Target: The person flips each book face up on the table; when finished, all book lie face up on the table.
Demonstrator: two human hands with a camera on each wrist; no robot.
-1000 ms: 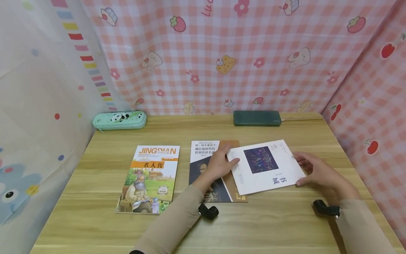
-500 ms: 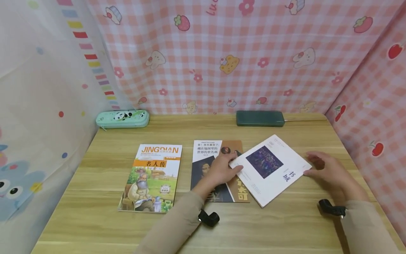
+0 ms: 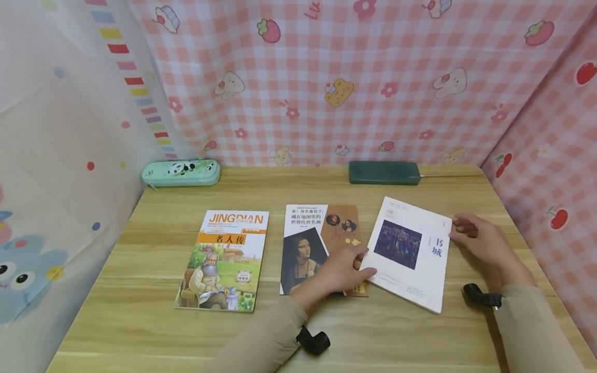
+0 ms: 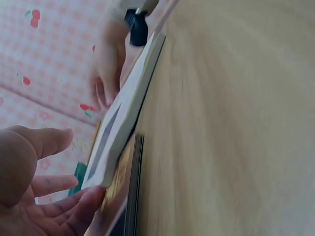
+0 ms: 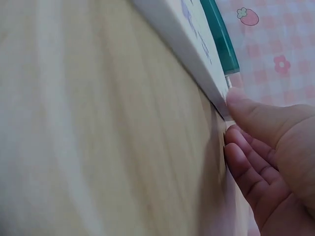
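A white book (image 3: 404, 254) with a dark square picture lies slightly turned at the right of the table. Its left corner overlaps the edge of a brown, white and dark book (image 3: 304, 254) with painted portraits. My left hand (image 3: 342, 267) reaches across that second book, its fingertips right at the white book's left edge. In the left wrist view the thumb (image 4: 54, 141) stands away from the white book (image 4: 120, 115). At the opposite edge is my right hand (image 3: 482, 246), thumb at the upper right corner. The right wrist view has the loosely bent fingers (image 5: 251, 169) below that corner.
A book with a bearded man (image 3: 221, 261) on its cover lies to the left. A mint panda pencil case (image 3: 182, 173) sits at the back left, a dark green case (image 3: 384, 172) at the back right. Patterned curtains (image 3: 298, 67) surround the wooden table (image 3: 140, 331).
The white book has turned clockwise between my hands, its dark title moving up the right side. My left hand has shifted right and nearer, showing more of the portrait book.
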